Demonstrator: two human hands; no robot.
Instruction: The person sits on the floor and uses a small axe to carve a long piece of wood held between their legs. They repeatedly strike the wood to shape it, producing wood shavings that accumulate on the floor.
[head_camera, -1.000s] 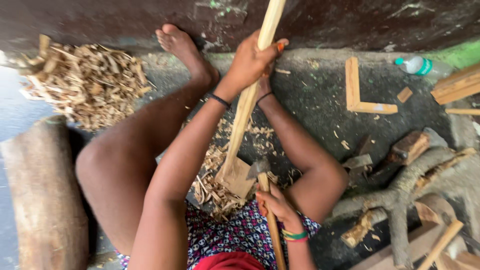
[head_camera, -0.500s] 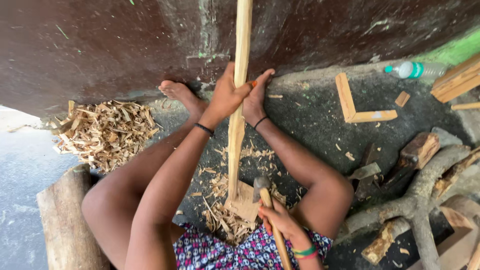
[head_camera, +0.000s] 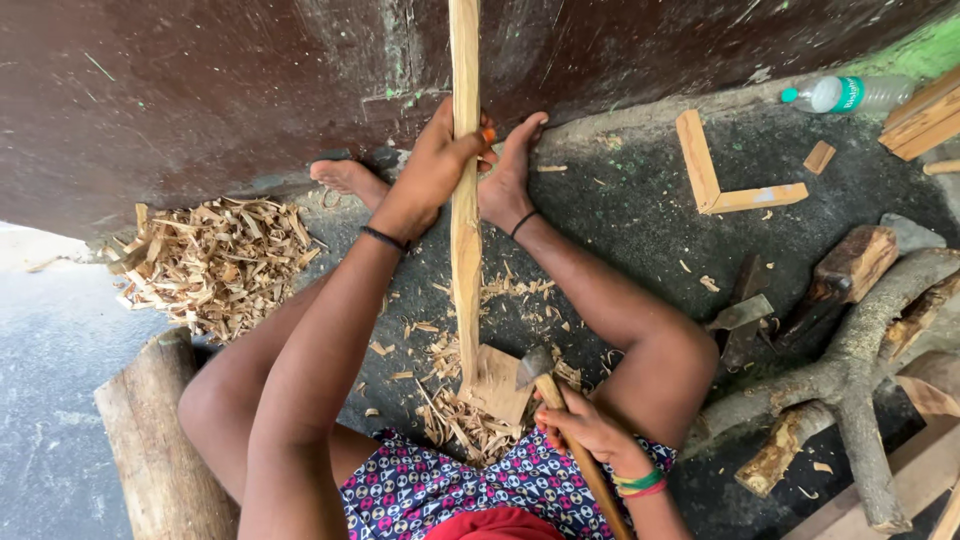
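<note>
**Stick upright, hatchet low**

Your left hand (head_camera: 432, 170) clamps its fingers round the long wooden stick (head_camera: 465, 250) at frame centre. Your right hand (head_camera: 585, 425) grips the hatchet (head_camera: 540, 375), its head touching the stick's base, lower centre.

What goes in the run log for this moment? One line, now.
left hand: grips upright wooden stick | right hand: holds hatchet, head by stick's base | wood shavings: piled left
</note>
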